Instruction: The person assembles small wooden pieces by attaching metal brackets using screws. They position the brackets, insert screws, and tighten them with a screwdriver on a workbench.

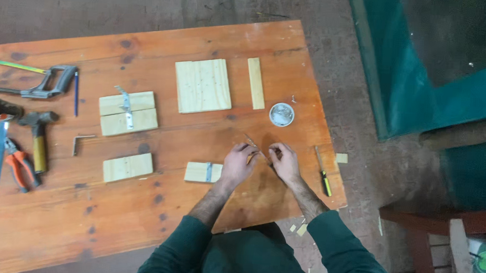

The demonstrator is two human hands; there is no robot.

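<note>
My left hand [238, 164] and my right hand [284, 161] meet near the front right of the orange wooden table [137, 214]. Both pinch a small thin object [259, 152] between their fingertips; it is too small to tell what it is. A small wood block with a metal bracket [202, 172] lies just left of my left hand. A screwdriver with a yellow and black handle [324, 172] lies just right of my right hand. A small round metal tin [281, 114] sits beyond the hands.
Pine boards: a square panel [203, 85], a narrow strip [256, 83], two joined boards with a bracket [127, 112], one short board [128, 167]. At left are a hacksaw [44, 83], hammer [39, 135], pliers [20, 168], and an L-shaped key [79, 142]. A green structure [426, 80] stands at right.
</note>
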